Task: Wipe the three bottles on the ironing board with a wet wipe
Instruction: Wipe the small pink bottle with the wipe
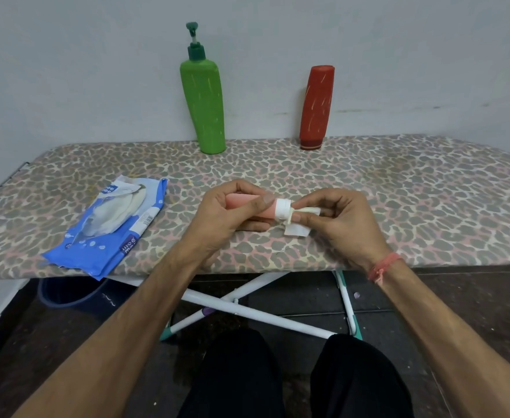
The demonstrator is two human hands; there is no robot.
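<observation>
Hands grip pink bottle [244, 205] — left [226, 212], right [335, 218] pinching wipe [297, 226]

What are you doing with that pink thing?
A person is cleaning bottles. The left hand holds a pink bottle sideways over the ironing board, and the right hand wraps a wet wipe round its end. The green bottle and red bottle stand at the back.

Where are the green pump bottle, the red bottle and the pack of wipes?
green pump bottle [205, 107]: head view, middle of its body.
red bottle [316, 107]: head view, middle of its body.
pack of wipes [109, 227]: head view, centre of the blue wrapper.
</observation>
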